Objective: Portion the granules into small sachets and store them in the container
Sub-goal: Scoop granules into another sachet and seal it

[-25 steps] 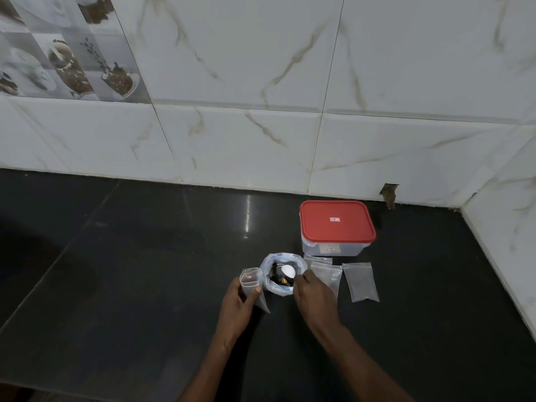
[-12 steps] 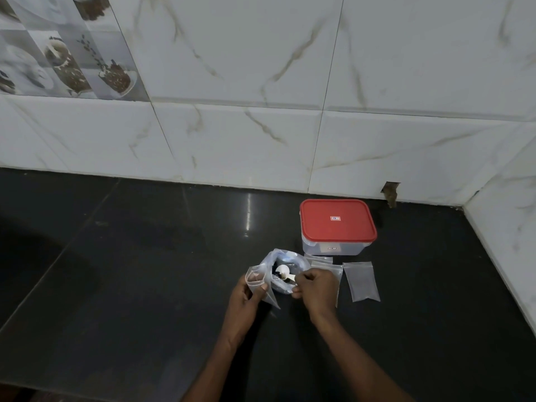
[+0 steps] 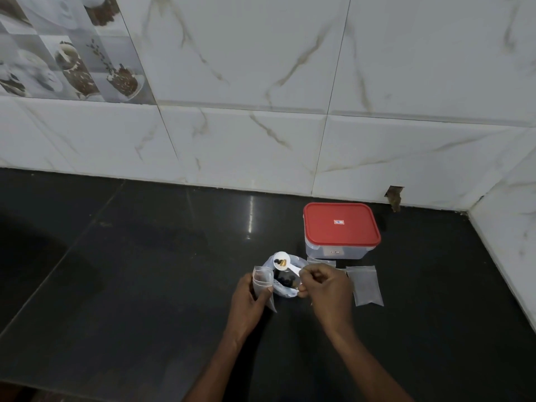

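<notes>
Since a second ago the right hand (image 3: 324, 288) has lifted the white scoop (image 3: 280, 260), pinched by its handle and carrying a few granules, out of the supply bag (image 3: 285, 281) toward the open sachet (image 3: 262, 281) the left hand (image 3: 246, 300) grasps just left of that bag, so filling seems imminent.

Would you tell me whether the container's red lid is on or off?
On: the red lid sits flat, covering the container.
</notes>
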Available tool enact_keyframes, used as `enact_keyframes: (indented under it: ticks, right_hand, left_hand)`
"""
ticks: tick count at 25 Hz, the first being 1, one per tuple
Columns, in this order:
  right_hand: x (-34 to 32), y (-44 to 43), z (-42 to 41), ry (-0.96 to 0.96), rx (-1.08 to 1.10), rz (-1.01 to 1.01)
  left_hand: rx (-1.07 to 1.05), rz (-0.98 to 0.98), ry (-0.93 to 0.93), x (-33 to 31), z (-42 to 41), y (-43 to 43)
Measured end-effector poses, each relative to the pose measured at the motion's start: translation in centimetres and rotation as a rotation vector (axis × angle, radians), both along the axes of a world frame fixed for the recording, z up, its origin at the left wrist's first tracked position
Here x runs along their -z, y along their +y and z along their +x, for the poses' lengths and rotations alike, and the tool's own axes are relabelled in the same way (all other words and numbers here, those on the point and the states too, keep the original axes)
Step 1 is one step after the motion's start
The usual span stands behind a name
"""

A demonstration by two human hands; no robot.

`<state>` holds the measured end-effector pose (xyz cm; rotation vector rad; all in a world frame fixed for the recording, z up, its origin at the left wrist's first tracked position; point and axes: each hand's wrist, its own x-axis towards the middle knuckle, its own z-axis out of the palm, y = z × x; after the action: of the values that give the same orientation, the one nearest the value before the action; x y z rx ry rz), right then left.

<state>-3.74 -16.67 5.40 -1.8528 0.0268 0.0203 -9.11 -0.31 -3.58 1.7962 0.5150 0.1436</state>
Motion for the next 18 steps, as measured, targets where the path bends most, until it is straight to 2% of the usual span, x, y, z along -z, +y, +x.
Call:
enact_keyframes:
  ticks: [2, 4, 6, 7, 13, 15, 18]
  right_hand:
    - [0.4, 0.1, -0.9, -0.387, -0.099, -0.221]
    - [2.0, 0.2, -1.7, -0.742, -0.265, -0.536]
    - [3.8, 0.0, -2.4, -0.929, -0.363, -0.743]
    - [4.4, -0.1, -2.6, -0.96, -0.36, -0.766]
    - [5.5, -0.9, -2.1, -0.991, -0.284, -0.7]
    - [4.7, -0.8, -1.9, -0.824, -0.215, -0.565]
    - [3.9, -1.0, -0.1, -0.307, -0.002, -0.303]
  left_hand:
    - [0.0, 0.016, 0.0, 0.2, 0.2, 0.1]
    - [0.0, 0.014, 0.011, 0.3, 0.3, 0.2]
    - [0.004, 0.011, 0.019, 0.3, 0.4, 0.2]
    - [0.005, 0.014, 0.015, 0.2, 0.4, 0.1]
    - [0.012, 0.025, 0.019, -0.3, 0.6, -0.1]
    - [0.018, 0.039, 0.006, -0.3, 0.6, 0.1]
    - [-0.008, 0.067, -0.004, 0.0, 0.5, 0.1]
